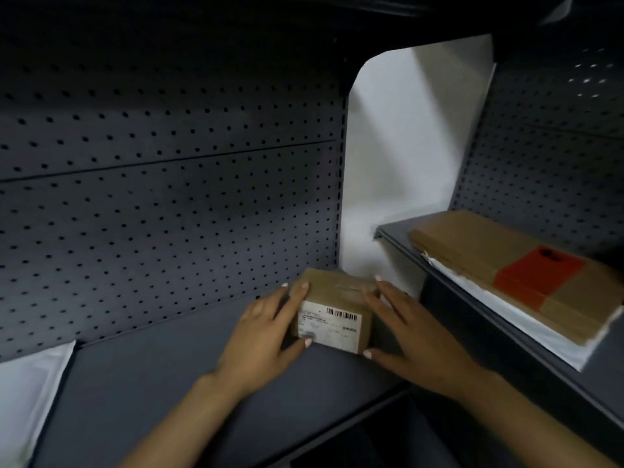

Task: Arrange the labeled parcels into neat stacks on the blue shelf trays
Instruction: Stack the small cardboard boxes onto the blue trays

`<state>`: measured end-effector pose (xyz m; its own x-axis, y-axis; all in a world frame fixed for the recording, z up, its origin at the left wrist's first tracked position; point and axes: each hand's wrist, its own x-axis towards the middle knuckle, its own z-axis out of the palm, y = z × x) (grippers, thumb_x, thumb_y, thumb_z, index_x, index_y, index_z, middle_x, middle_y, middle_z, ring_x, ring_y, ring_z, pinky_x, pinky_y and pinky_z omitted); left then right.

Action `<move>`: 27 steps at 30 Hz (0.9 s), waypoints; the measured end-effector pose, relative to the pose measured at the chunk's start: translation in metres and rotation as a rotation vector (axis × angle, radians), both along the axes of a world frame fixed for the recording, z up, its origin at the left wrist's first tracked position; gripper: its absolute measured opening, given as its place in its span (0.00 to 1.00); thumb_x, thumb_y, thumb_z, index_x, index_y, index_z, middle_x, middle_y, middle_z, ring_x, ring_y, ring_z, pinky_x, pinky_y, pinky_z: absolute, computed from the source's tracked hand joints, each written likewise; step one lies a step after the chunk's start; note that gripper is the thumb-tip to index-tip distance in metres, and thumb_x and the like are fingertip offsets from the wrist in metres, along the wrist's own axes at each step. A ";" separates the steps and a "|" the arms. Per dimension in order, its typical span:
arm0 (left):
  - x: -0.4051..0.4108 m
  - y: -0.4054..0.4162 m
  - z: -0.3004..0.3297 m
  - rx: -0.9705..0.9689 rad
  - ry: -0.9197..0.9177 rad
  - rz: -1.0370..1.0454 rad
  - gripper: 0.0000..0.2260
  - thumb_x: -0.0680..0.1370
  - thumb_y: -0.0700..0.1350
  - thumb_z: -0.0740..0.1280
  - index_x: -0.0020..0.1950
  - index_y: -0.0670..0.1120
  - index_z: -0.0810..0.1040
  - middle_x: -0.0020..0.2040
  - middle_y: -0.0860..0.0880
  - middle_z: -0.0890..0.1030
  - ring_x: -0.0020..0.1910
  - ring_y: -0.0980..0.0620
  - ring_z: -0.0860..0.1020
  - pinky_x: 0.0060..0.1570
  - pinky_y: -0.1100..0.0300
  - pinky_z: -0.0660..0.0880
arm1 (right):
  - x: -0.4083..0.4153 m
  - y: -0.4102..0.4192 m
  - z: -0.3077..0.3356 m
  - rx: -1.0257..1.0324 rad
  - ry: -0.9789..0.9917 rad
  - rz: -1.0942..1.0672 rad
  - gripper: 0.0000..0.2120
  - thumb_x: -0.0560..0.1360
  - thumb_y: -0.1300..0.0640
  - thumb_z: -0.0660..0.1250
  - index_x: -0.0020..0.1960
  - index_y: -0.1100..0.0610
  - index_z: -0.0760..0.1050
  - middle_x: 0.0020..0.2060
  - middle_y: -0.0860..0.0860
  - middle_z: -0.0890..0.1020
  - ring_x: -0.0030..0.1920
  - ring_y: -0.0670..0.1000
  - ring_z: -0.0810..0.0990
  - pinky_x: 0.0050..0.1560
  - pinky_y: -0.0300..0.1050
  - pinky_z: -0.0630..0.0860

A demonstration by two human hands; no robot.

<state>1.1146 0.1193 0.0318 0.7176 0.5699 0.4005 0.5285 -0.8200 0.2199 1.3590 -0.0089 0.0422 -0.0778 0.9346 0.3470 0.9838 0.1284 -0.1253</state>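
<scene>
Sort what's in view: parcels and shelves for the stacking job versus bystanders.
Job:
small labeled box, held between left hand and right hand
shelf tray
flat cardboard parcel
white mailer
white mailer at left

Bystanders:
pegboard back panel
white wall

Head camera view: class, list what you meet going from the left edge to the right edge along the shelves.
White padded envelope → left hand → small brown box with a barcode label → right hand → flat brown parcel with an orange patch on the right shelf.
</scene>
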 end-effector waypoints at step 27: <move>-0.139 -0.084 0.025 0.074 -0.304 0.360 0.31 0.76 0.56 0.64 0.77 0.56 0.55 0.68 0.50 0.66 0.64 0.50 0.67 0.64 0.62 0.64 | -0.139 0.033 0.001 0.304 -0.041 0.426 0.34 0.70 0.53 0.73 0.72 0.52 0.62 0.68 0.54 0.71 0.66 0.56 0.72 0.60 0.52 0.75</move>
<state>0.9757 0.0348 0.0570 0.3242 0.7226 0.6106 0.7027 -0.6161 0.3560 1.2195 0.0243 0.0430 -0.4482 0.6745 0.5867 0.8399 0.5425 0.0179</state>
